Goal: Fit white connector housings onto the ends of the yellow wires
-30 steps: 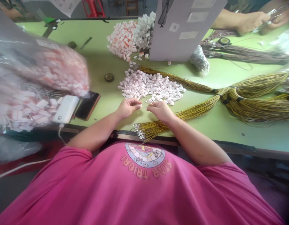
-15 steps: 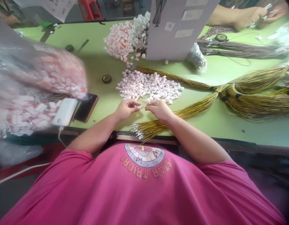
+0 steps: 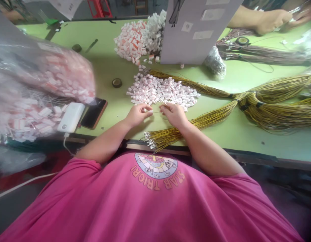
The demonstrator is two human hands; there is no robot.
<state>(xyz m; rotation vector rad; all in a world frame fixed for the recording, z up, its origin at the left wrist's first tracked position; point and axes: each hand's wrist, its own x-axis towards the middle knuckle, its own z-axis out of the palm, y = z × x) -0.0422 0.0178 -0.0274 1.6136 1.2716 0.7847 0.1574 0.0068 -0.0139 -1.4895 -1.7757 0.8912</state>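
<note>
My left hand [image 3: 139, 116] is pinched around a small white plastic connector [image 3: 149, 111], mostly hidden by the fingertips. A thin wire runs from it toward my right hand [image 3: 174, 115], whose fingers are closed on a few thin wires with their ends pointing up and left. Just beyond both hands lies a heap of small white and pinkish connectors [image 3: 160, 89]. Under my right forearm stretches a bundle of yellow and dark wires [image 3: 203, 119], its silvery terminal ends [image 3: 150, 139] near the table's front edge.
More tied yellow wire bundles [image 3: 279, 107] lie on the right. A black tape roll [image 3: 116, 83], a phone [image 3: 93, 113], a white power bank [image 3: 71, 117] and a plastic bag of connectors [image 3: 62, 74] are on the left. A grey panel [image 3: 191, 40] stands behind; a co-worker's hand [image 3: 274, 21] is beyond it.
My hands have drawn slightly apart, and more of the thin wire shows between them. The wires in my right hand have shifted. The whole view has moved slightly.
</note>
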